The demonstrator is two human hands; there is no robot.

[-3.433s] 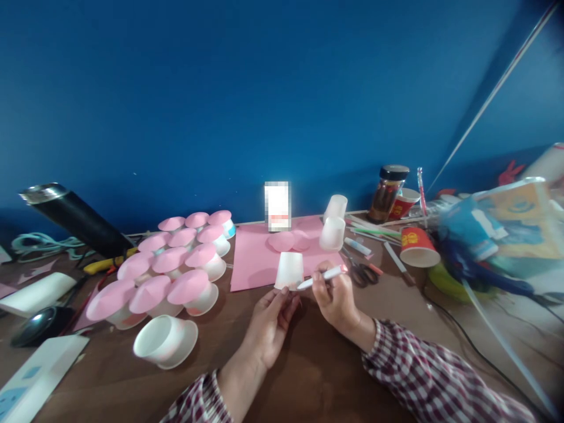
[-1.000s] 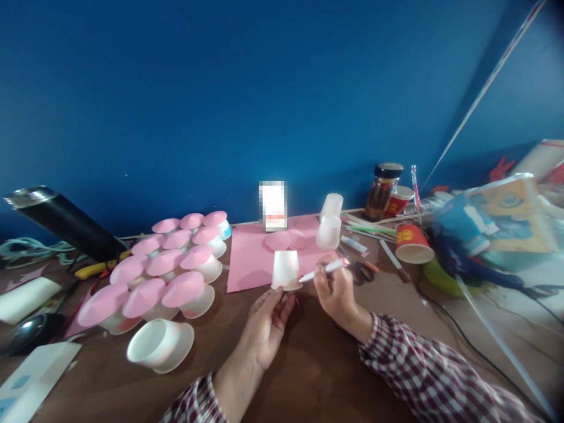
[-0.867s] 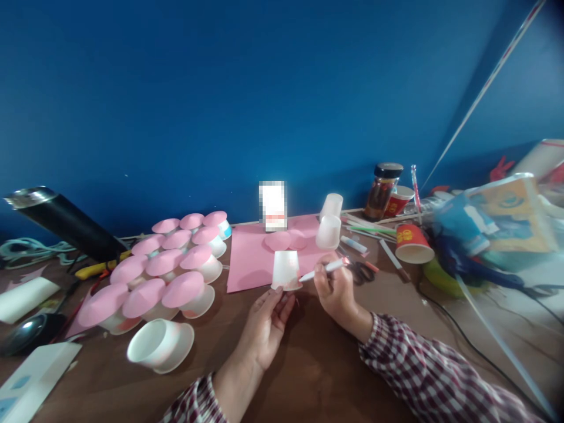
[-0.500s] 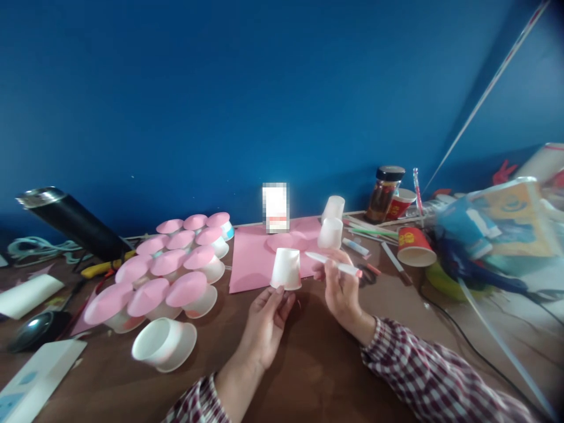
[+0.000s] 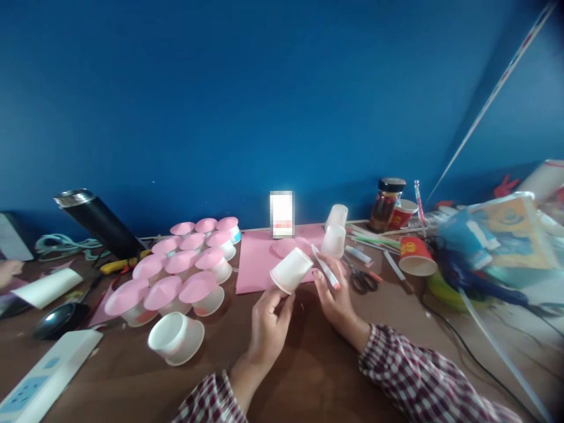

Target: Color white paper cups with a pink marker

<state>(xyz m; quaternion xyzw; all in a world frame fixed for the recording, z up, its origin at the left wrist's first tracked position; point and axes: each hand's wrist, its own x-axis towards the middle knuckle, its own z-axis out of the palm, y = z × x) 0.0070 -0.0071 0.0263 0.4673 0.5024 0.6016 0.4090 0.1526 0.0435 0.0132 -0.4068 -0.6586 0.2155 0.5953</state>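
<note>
My left hand (image 5: 269, 322) pinches a white paper cup (image 5: 291, 270) by its rim, with the cup upside down and tilted to the right. Just right of it, my right hand (image 5: 337, 299) holds a white marker pen (image 5: 326, 269) with a reddish end; its other end points up and left, apart from the cup. Pink paper sheets (image 5: 255, 264) lie behind both hands. Two more white cups (image 5: 333, 241) stand upside down at the paper's right side. To the left are several cups topped with pink paper cones (image 5: 164, 292), and a double white cup (image 5: 176, 339) in front.
Scissors (image 5: 363, 281), a pen (image 5: 399, 271) and straws (image 5: 370, 238) lie on the right. Beyond are a red paper cup (image 5: 416, 257) and a jar (image 5: 386, 205). A power strip (image 5: 48, 376) and a black flask (image 5: 99, 222) are at left. Another person's hand (image 5: 9, 273) shows at the left edge.
The cup in my left hand has gone from upright-inverted to tilted right. My right hand has turned, so the marker lies steeper. The view has shifted left, bringing another person's hand into sight.
</note>
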